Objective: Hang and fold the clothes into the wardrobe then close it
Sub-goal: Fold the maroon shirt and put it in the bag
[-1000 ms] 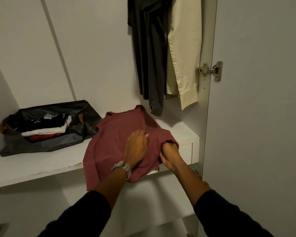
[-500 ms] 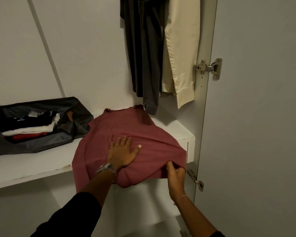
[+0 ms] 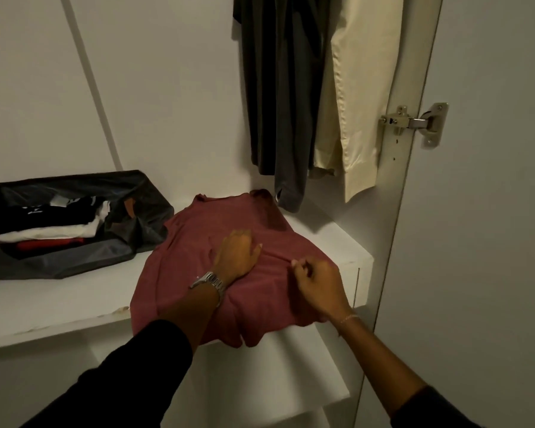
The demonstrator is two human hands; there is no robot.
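Maroon shirt (image 3: 198, 273) lies on the shelf (image 3: 59, 304), front edge drooping over the lip. Your left hand (image 3: 237, 253) presses flat on it, fingers together. Your right hand (image 3: 317, 281) pinches a fold just beside. Bag (image 3: 74, 261) sits left of the shirt.

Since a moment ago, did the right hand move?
Yes. The right hand came up from the shelf's front edge onto the red shirt, where it pinches a fold.

Maroon shirt (image 3: 229, 230); grey bag (image 3: 74, 261); cream trousers (image 3: 359, 88); white shelf (image 3: 59, 304).
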